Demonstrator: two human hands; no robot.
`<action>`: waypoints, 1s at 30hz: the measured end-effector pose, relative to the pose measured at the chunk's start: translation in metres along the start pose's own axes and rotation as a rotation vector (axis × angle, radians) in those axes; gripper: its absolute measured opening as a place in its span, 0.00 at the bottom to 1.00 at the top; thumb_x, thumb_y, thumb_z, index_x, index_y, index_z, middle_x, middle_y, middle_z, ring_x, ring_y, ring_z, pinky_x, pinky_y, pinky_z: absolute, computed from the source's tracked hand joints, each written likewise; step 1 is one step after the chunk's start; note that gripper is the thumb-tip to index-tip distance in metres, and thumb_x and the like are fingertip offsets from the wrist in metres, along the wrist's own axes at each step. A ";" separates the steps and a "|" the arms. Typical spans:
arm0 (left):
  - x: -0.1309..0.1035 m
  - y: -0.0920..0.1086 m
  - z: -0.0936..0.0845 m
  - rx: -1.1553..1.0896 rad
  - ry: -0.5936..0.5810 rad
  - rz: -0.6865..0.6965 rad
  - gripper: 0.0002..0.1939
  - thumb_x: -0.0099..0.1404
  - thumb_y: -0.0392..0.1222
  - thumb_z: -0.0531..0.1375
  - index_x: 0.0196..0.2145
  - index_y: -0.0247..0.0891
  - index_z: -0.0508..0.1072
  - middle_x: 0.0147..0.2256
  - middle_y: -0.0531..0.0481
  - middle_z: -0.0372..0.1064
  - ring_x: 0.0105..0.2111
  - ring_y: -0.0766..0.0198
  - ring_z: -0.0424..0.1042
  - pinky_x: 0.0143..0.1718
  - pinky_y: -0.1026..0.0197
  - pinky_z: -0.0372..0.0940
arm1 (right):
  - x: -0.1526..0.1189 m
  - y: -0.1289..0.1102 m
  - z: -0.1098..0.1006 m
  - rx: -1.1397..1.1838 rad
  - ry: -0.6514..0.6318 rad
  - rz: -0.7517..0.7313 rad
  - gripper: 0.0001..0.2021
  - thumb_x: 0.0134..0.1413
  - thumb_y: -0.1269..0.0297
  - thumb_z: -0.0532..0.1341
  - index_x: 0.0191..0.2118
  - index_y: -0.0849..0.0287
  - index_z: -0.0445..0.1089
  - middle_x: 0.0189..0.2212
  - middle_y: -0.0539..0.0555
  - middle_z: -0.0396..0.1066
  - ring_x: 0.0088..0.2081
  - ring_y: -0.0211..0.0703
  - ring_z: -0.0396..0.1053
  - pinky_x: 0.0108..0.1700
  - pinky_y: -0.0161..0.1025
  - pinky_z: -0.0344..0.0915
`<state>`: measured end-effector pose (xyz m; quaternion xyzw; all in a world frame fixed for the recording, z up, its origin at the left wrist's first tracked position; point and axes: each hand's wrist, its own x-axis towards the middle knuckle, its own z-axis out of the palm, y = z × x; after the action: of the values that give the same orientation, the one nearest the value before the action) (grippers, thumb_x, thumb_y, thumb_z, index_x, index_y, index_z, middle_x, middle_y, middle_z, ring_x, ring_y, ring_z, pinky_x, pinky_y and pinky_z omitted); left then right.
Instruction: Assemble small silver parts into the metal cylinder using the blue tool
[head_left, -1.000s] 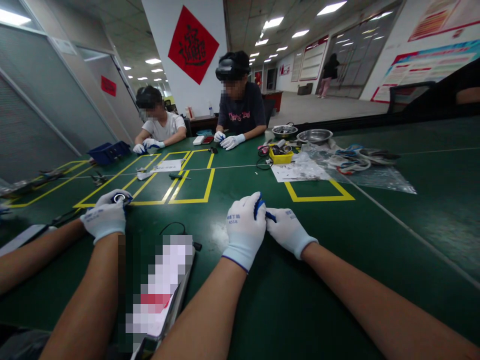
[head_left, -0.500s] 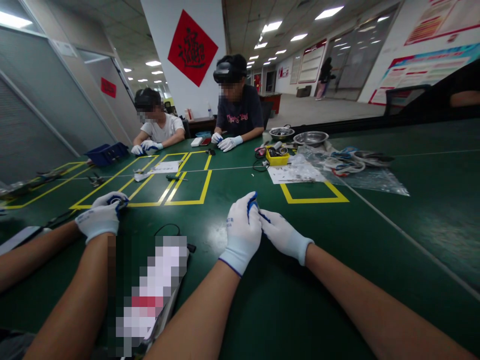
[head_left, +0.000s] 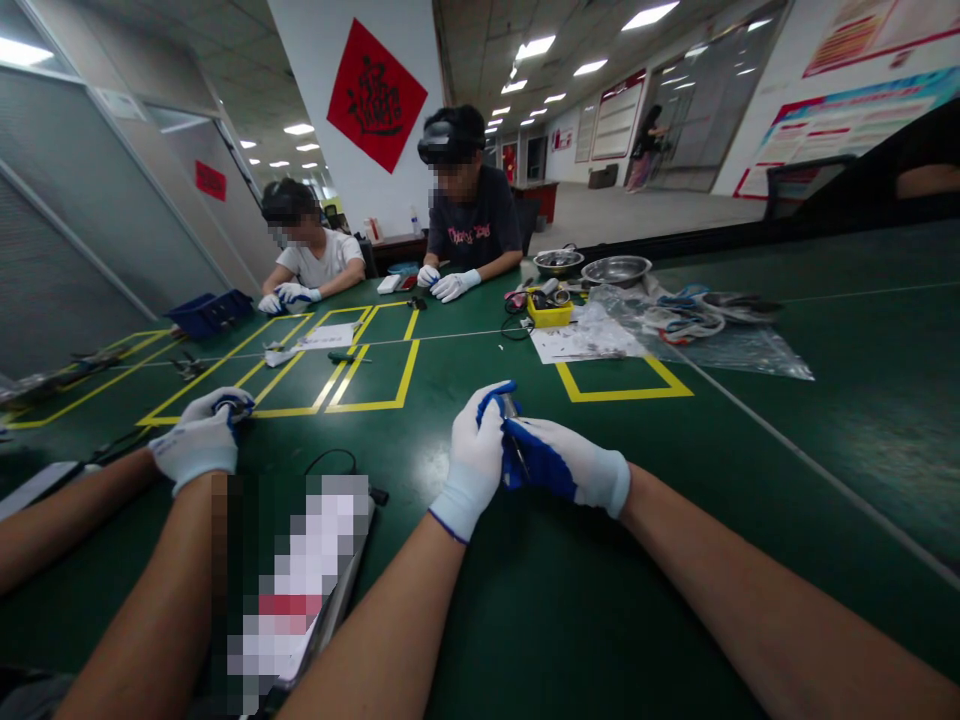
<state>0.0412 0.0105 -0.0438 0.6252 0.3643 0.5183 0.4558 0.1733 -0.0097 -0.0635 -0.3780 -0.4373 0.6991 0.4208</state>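
Note:
Both hands wear white gloves with blue palms and meet above the green table [head_left: 570, 580]. My left hand [head_left: 480, 445] is closed around a small metallic part [head_left: 511, 405], whose upper end shows between the fingers. Close against it on the right, my right hand [head_left: 562, 460] has its blue palm side turned into view. A thin dark rod [head_left: 520, 455] runs down from the metallic part across the right glove's fingers; the fingertips' exact grip on it is too small to make out.
A neighbour's gloved hands [head_left: 210, 430] work at the left, near a pixelated flat object [head_left: 307, 580]. Across the table sit two people. Yellow tape outlines [head_left: 367, 407], a yellow bin [head_left: 550, 314], metal bowls [head_left: 616, 270], a plastic bag [head_left: 757, 350] and a blue tray [head_left: 210, 312] lie further back.
My right hand has turned so that its blue palm shows, and the metallic part and thin rod have come into view. The fingers of my left hand have shifted around the part.

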 end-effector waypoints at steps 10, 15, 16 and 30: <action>-0.004 0.013 0.004 0.008 -0.113 -0.050 0.16 0.72 0.39 0.55 0.51 0.36 0.79 0.47 0.44 0.80 0.48 0.58 0.78 0.54 0.56 0.71 | -0.018 -0.009 -0.002 0.456 -0.096 0.270 0.16 0.66 0.53 0.54 0.31 0.58 0.67 0.23 0.52 0.68 0.22 0.40 0.65 0.26 0.36 0.59; -0.005 0.014 0.004 0.032 -0.110 -0.007 0.17 0.72 0.37 0.54 0.50 0.34 0.79 0.46 0.43 0.81 0.49 0.57 0.78 0.57 0.54 0.70 | -0.016 -0.012 -0.003 0.459 -0.231 0.269 0.18 0.64 0.54 0.55 0.26 0.58 0.60 0.19 0.44 0.51 0.17 0.32 0.45 0.22 0.31 0.48; -0.005 0.014 0.004 0.031 -0.112 0.004 0.17 0.72 0.37 0.54 0.50 0.34 0.79 0.47 0.43 0.81 0.49 0.57 0.78 0.57 0.53 0.70 | -0.015 -0.012 -0.004 0.444 -0.247 0.258 0.17 0.63 0.54 0.55 0.25 0.57 0.59 0.18 0.44 0.49 0.17 0.32 0.43 0.22 0.31 0.47; -0.006 0.013 -0.001 0.134 -0.180 0.097 0.20 0.69 0.37 0.58 0.56 0.36 0.78 0.56 0.42 0.77 0.58 0.54 0.75 0.65 0.49 0.65 | 0.001 0.001 0.002 -0.353 0.169 -0.168 0.13 0.51 0.52 0.64 0.29 0.53 0.63 0.19 0.48 0.63 0.21 0.40 0.63 0.25 0.39 0.62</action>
<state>0.0387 0.0009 -0.0334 0.7152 0.3248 0.4561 0.4182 0.1711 -0.0101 -0.0642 -0.4654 -0.5459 0.5399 0.4403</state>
